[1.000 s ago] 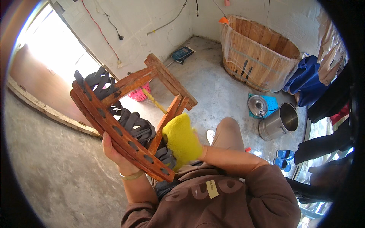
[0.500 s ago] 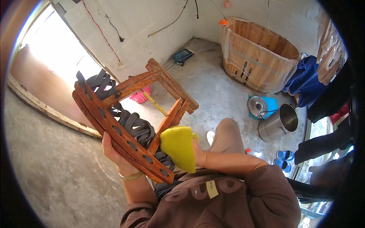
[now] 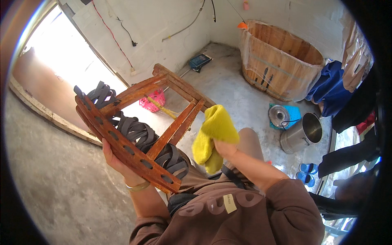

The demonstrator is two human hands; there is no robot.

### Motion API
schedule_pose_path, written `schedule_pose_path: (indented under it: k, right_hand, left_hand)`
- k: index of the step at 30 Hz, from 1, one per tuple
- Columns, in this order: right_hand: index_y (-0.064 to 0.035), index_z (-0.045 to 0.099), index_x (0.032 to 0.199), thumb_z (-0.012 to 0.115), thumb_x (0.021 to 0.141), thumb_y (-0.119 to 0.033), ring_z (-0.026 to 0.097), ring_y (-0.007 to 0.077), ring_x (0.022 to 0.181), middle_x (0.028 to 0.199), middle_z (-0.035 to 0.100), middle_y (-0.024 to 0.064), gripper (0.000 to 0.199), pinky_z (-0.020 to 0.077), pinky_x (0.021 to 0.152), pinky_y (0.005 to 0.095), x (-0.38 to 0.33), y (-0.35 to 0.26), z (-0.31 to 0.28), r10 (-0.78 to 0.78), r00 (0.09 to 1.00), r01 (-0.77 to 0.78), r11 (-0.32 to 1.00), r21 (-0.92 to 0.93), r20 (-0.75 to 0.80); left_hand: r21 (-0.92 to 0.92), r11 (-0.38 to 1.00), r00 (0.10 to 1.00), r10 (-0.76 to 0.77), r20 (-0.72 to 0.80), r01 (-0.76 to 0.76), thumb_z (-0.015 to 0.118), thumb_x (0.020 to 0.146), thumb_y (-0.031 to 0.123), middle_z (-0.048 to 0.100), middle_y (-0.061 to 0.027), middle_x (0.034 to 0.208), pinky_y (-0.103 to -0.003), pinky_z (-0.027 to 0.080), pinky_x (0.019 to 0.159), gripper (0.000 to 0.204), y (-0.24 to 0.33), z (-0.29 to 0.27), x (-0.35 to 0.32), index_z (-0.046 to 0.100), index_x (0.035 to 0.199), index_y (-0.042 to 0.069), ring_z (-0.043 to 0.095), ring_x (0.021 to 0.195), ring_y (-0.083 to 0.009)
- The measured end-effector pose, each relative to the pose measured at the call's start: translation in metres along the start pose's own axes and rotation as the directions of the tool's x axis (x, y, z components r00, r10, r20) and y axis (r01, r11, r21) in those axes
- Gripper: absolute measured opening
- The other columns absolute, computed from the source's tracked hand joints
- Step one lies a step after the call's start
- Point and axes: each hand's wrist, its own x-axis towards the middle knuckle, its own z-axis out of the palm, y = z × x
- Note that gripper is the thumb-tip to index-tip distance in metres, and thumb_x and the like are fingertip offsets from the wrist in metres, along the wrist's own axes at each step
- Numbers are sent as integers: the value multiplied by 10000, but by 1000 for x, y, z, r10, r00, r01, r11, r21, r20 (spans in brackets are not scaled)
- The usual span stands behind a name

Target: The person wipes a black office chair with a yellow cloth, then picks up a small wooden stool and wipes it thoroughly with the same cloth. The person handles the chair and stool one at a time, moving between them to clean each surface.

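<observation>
- At the left of centre in the frame, a reddish-brown wooden frame (image 3: 171, 132) is held tilted; its slotted rail is crossed by dark straps (image 3: 139, 130), whose loose loops are too tangled to be followed one by one.
- At that rail's lower outer edge, the left hand (image 3: 117, 162) is closed around the wood; only part of the grip can be seen, the rest being hidden behind the rail.
- Right of centre, a yellow cloth (image 3: 216, 124) is bunched in the right hand (image 3: 225, 148), whose fingers are curled into it and mostly covered; how tightly they are closed cannot be told.
- The frame's far end is overlapped by the cloth's top edge, and whether the two are touching cannot be made out.
- Through the frame's opening, a pink basket (image 3: 153, 103) is seen, partly blocked by the bars.
- At upper right, a wooden tub (image 3: 255, 61) is veiled by clear plastic.
- Along the right edge, dark hanging clothes (image 3: 341, 159) are cut off by the fisheye rim.
- At upper left, the doorway (image 3: 61, 53) is washed out by glare.
</observation>
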Motion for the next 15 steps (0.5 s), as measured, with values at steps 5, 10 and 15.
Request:
schedule_pose_path:
  k: [5, 10, 15]
  right_hand:
    - [-82, 517, 1188, 524, 889, -232, 529, 267, 1010, 1113, 543, 93, 335, 426, 868, 398, 25, -73, -22, -208, 951, 37, 811, 585, 230]
    - [-86, 519, 1198, 537, 883, -239, 534, 248, 1041, 1138, 550, 82, 351, 440, 872, 378, 19, -68, 10, -244, 951, 132, 876, 464, 190]
    - [-89, 520, 1207, 551, 876, -246, 539, 229, 1072, 1163, 558, 70, 367, 455, 876, 358, 10, 13, 41, -31, 969, -67, 921, 384, 244]
  left_hand:
    - [-7, 1000, 985, 11, -173, -12, 368, 930, 356, 568, -86, 1079, -288, 522, 754, 436, -8, 22, 1, 468, 1229, 55, 596, 940, -160]
    - [29, 998, 972, -40, -232, 48, 384, 922, 367, 564, -73, 1049, -275, 520, 721, 432, -9, 35, 0, 479, 1214, 63, 595, 893, -146]
    - [12, 999, 992, -36, -121, 38, 375, 939, 365, 588, -72, 980, -323, 542, 723, 365, -11, 16, -3, 507, 1129, 83, 620, 846, -175]
